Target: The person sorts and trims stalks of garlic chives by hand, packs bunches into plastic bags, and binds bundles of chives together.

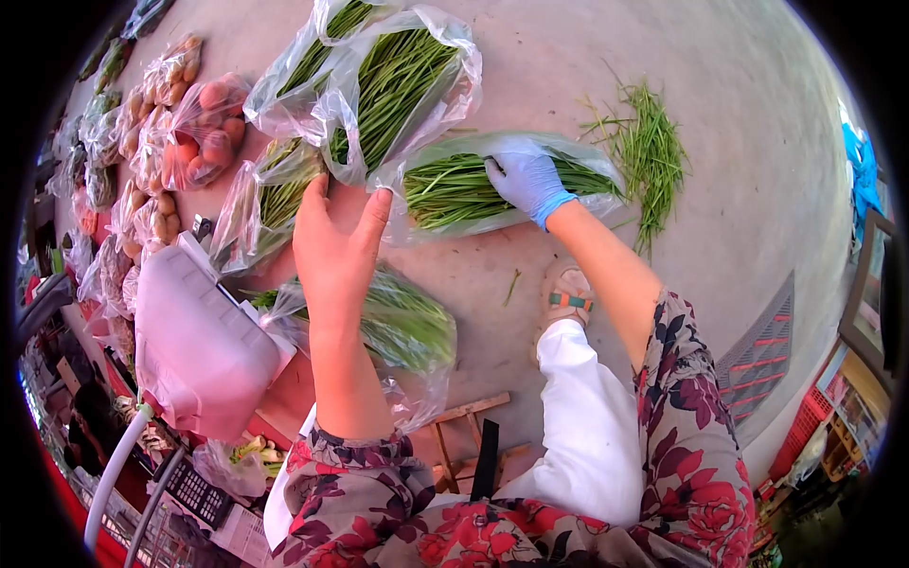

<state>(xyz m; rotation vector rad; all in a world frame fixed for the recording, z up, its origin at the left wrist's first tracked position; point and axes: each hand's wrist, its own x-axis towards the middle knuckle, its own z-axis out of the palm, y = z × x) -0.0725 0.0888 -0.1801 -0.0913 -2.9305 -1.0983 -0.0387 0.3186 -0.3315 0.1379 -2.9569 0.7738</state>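
Note:
A bunch of long green chives [454,192] lies in an open clear plastic bag [473,228] on the floor. My right hand [530,182], in a blue glove, is on top of the bunch with its fingers curled over the stalks, fingertips partly hidden. Bare and spread, my left hand [336,232] is beside the left end of that bag, thumb and index finger apart, nothing visible between them. Above it stands a larger bag of chives [393,90]. Another bagged bunch [284,189] is just left of my fingers, and a further bag of greens [402,317] lies below, partly behind my left forearm.
Loose green stalks [651,151] are scattered right of the bag. Bagged red produce [201,142] and other bagged vegetables line the left. A plastic-covered scale [204,331] stands near my left arm. My sandalled foot [568,295] is below the bag; a floor grate [762,355] is at right.

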